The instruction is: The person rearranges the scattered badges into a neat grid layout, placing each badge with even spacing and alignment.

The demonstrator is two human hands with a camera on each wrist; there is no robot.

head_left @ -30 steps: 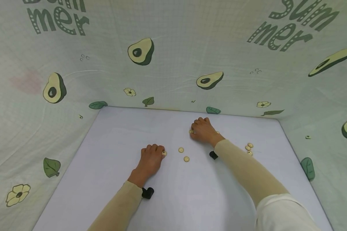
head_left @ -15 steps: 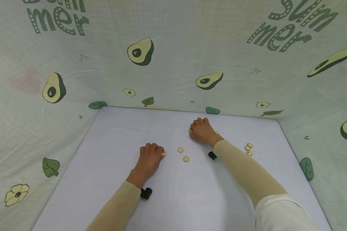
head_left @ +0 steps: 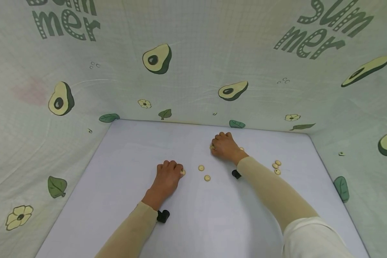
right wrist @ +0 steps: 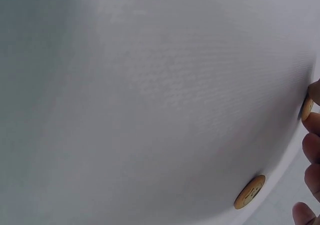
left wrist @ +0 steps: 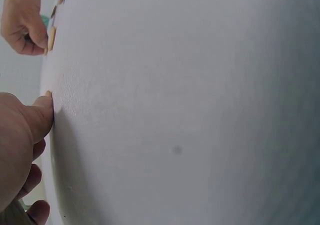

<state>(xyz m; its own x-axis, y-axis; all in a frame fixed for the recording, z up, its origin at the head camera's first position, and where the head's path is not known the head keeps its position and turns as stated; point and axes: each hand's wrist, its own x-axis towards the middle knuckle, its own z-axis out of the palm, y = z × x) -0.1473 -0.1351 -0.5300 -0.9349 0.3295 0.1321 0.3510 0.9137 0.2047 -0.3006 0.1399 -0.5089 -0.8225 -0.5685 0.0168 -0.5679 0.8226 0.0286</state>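
Observation:
My left hand (head_left: 167, 175) is low over the white table, its thumb and forefinger at a small round wooden button (head_left: 183, 172). In the left wrist view only a sliver of that button (left wrist: 48, 93) shows past the thumb. Further back and to the right, my right hand (head_left: 225, 146) pinches another wooden button (head_left: 211, 147) by its edge. Seen from the right wrist, this button (right wrist: 307, 108) sits between thumb and finger, close against the table, and the other fingers are bent. Two loose buttons, one nearer (head_left: 207, 178) and one farther (head_left: 201, 167), lie between the hands.
A button (head_left: 242, 148) lies beside the right wrist, partly covered by it. Three more buttons (head_left: 275, 166) lie grouped right of the right forearm. Each wrist bears a black camera (head_left: 163, 216). A printed cloth (head_left: 193, 89) rises behind the table's back edge (head_left: 187, 123).

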